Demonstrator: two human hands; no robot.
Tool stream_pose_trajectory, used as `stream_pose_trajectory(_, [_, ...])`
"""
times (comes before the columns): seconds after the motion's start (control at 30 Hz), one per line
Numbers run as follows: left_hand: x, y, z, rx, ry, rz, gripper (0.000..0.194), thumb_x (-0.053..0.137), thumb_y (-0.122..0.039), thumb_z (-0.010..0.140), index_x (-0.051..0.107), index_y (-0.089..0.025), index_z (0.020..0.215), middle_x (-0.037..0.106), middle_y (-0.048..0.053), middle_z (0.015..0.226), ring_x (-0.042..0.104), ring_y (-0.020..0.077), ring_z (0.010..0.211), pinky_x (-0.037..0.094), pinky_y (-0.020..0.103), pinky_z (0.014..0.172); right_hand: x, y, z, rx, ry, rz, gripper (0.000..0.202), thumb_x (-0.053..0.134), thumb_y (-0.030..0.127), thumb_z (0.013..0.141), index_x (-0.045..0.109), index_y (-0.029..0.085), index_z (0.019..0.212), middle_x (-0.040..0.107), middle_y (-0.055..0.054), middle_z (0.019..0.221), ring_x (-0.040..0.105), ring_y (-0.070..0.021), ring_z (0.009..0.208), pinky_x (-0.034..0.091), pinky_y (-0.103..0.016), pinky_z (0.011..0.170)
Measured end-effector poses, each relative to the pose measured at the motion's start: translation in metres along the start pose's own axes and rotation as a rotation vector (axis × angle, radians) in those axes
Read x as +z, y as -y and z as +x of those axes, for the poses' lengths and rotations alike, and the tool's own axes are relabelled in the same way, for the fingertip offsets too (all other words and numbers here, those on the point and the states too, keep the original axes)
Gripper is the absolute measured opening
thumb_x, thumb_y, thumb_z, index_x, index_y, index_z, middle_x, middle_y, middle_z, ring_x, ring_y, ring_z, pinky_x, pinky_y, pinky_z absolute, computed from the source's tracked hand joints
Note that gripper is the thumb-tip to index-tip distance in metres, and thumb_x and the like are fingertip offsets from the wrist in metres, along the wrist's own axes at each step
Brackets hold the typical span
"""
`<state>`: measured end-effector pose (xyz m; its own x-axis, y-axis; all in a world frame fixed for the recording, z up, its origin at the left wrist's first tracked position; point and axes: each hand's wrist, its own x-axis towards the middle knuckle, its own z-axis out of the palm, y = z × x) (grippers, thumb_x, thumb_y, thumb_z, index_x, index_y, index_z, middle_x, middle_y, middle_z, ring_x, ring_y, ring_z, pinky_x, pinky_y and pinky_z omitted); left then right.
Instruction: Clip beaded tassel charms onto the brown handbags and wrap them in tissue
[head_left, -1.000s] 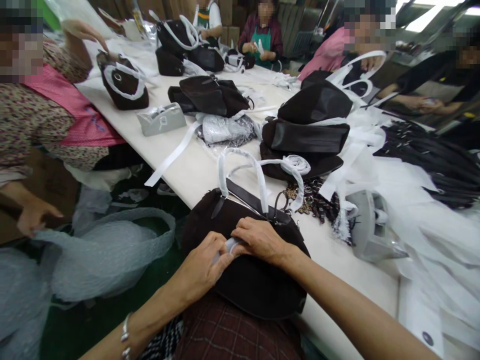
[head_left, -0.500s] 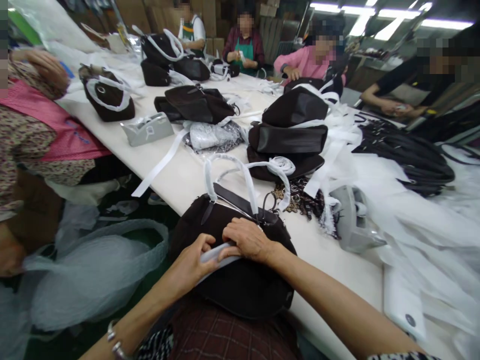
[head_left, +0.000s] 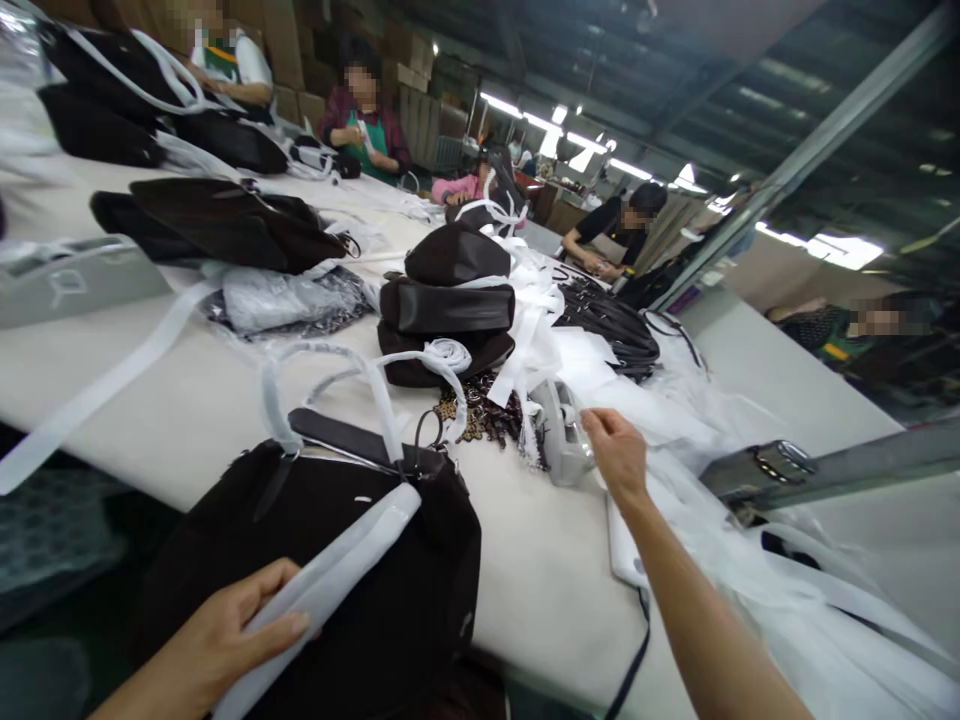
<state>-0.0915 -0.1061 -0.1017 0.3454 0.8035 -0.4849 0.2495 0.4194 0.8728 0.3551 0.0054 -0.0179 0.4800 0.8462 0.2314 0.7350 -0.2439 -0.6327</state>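
Observation:
A dark brown handbag [head_left: 390, 610] stands at the near table edge, its handles [head_left: 379, 400] wrapped in white and arching upward. My left hand [head_left: 232, 630] is closed around a long white-wrapped strap [head_left: 345, 555] that slants across the bag's front, thumb on top. The strap's far end lies near the zipper's right end. Farther right, my right hand [head_left: 619, 450] reaches to a grey tape dispenser [head_left: 553, 440]. Its fingers are pinched together at the dispenser's right side; whatever is between them is too small to make out.
More dark bags [head_left: 450, 305] stand in a row behind. Chains [head_left: 487, 405] lie beside the dispenser, with white wrapping strips [head_left: 682, 420] spread to the right. A second dispenser [head_left: 82, 285] is at left. A metal post [head_left: 832, 465] crosses the right side. Several people work around the table.
My right hand has left the strap on the bag and moved right to the tape dispenser. My left hand keeps its hold on the strap. The view has swung to the right.

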Motion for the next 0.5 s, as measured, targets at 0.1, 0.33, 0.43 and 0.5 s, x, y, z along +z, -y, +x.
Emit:
stream_pose_trajectory(0.1, [0.001,0.005,0.003,-0.036,0.064,-0.037,0.046,0.067,-0.062,0.070,0.063,-0.019,0.086,0.061,0.000,0.078,0.056,0.0192,0.076,0.047,0.024,0.067,-0.020,-0.048,0.026,0.189,0.075,-0.068,0.023,0.064,0.036,0.077,0.071,0.014,0.072,0.071,-0.008,0.070,0.064,-0.0247,0.079,0.044,-0.033,0.075])
stream_pose_trajectory(0.33, [0.008,0.012,0.001,0.007,-0.043,-0.073,0.045,0.069,-0.062,0.067,0.061,-0.019,0.081,0.062,0.000,0.074,0.055,0.0174,0.072,0.044,0.022,0.064,0.009,-0.075,0.036,0.388,0.259,0.027,0.028,0.065,0.039,0.085,0.068,0.012,0.085,0.069,-0.004,0.077,0.065,-0.0161,0.071,0.051,-0.029,0.066])
stream_pose_trajectory(0.43, [0.011,0.011,-0.002,-0.004,-0.039,-0.089,0.045,0.070,-0.061,0.067,0.060,-0.019,0.079,0.063,0.000,0.073,0.054,0.0163,0.070,0.043,0.021,0.062,0.019,-0.074,0.042,0.408,0.230,0.070,0.024,0.059,0.035,0.092,0.063,0.013,0.102,0.066,-0.005,0.098,0.064,-0.0141,0.080,0.055,-0.032,0.071])
stream_pose_trajectory(0.5, [0.012,0.009,-0.003,-0.009,-0.053,-0.107,0.046,0.071,-0.062,0.066,0.060,-0.019,0.078,0.064,0.000,0.072,0.054,0.0162,0.068,0.042,0.022,0.061,0.016,-0.073,0.042,0.393,0.169,0.098,0.022,0.063,0.034,0.088,0.066,0.013,0.096,0.068,-0.005,0.093,0.064,-0.0154,0.080,0.054,-0.030,0.071])
